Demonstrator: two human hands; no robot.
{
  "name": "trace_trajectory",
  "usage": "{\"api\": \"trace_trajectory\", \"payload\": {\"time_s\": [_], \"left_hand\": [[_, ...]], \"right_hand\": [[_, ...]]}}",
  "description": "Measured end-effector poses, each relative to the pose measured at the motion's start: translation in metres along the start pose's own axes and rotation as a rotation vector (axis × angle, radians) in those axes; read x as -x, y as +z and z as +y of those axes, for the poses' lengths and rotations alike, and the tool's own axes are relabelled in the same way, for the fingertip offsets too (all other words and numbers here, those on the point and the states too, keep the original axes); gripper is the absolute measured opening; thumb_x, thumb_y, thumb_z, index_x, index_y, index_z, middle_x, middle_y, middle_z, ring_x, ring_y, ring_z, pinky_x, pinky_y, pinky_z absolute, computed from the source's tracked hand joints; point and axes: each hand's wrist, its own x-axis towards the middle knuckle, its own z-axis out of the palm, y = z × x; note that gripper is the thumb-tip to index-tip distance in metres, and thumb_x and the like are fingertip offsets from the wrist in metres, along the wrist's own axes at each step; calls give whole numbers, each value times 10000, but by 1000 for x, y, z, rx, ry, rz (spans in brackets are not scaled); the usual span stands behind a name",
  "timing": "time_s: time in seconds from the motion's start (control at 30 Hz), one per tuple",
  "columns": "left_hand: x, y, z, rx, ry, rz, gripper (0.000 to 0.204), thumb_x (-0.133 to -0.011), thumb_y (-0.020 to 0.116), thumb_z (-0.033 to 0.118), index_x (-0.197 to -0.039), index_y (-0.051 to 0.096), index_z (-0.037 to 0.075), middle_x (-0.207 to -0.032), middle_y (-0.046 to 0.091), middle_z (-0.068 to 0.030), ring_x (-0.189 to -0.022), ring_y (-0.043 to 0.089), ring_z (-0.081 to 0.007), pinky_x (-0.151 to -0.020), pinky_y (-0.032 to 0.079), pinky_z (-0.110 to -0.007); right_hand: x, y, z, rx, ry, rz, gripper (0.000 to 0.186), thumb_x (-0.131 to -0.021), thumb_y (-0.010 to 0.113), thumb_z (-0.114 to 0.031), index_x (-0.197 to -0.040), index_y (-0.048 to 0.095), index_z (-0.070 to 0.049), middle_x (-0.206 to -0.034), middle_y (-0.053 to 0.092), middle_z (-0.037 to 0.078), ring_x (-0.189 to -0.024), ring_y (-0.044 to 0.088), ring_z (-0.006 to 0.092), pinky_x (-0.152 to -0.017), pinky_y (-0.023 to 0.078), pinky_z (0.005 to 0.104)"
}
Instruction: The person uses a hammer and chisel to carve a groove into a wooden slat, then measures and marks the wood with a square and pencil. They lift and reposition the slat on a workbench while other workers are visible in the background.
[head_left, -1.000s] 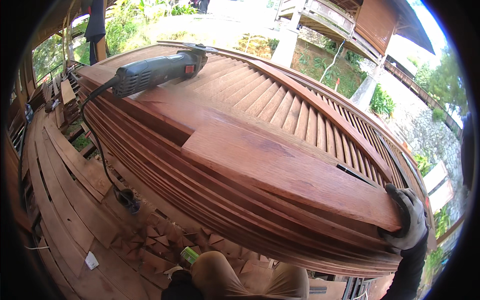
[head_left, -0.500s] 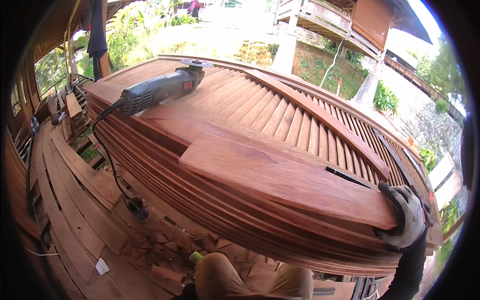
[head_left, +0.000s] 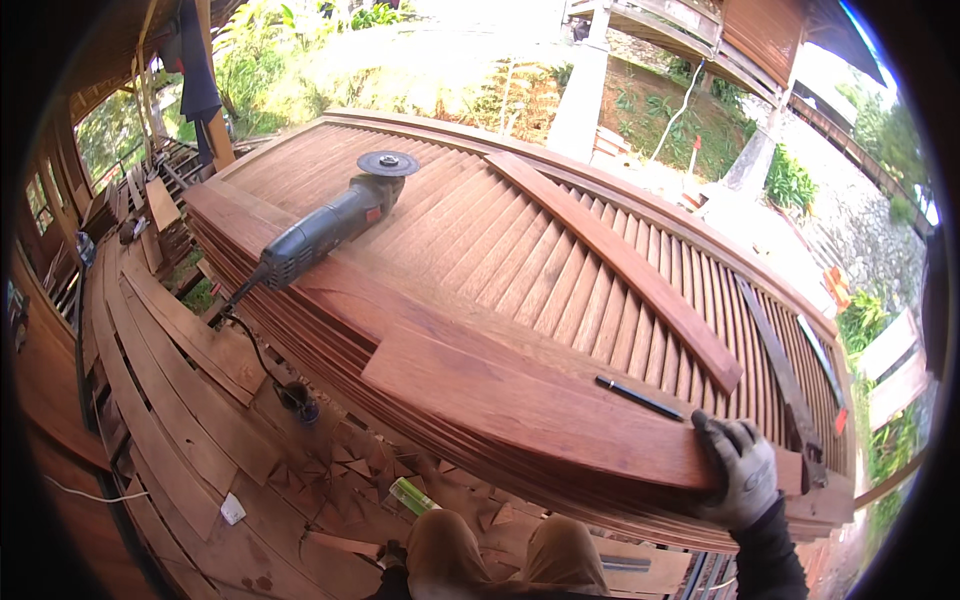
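Observation:
My right hand (head_left: 742, 472), in a grey and black work glove, closes round the right end of a reddish-brown wooden board (head_left: 530, 410). The board lies along the near edge of a stack of louvred wooden panels (head_left: 520, 260). A dark pen or pencil (head_left: 640, 397) rests just behind it. Toward the left lies a dark angle grinder (head_left: 330, 228), its disc (head_left: 388, 164) facing up and its cord hanging over the near side. My left hand (head_left: 394, 555) shows only a little beside my knee, low in the picture; its fingers cannot be made out.
A loose wooden strip (head_left: 620, 275) lies diagonally across the louvres. A handsaw (head_left: 775, 360) rests at the right end. Long planks (head_left: 170, 400) cover the floor at left. Wood offcuts (head_left: 345, 480) and a green cylindrical object (head_left: 412, 496) lie below the stack, near my knees.
The view has shifted and looks more from above. My right hand still holds the board's end. The dusty haze by the grinder has thinned, and a bit of my left hand now shows.

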Motion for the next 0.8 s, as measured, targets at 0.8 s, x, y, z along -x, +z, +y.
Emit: {"api": "trace_trajectory", "payload": {"time_s": [0.8], "left_hand": [[209, -337, 93, 925, -259, 532, 820, -798, 721, 689, -1223, 645, -8, -1079, 703, -180, -895, 642, -323, -804, 503, -451]], "right_hand": [[0, -6, 16, -156, 112, -261, 1002, -707, 806, -530, -1529, 391, -136, -1397, 508, 149, -1327, 442, 366, -1127, 355, 489]]}}
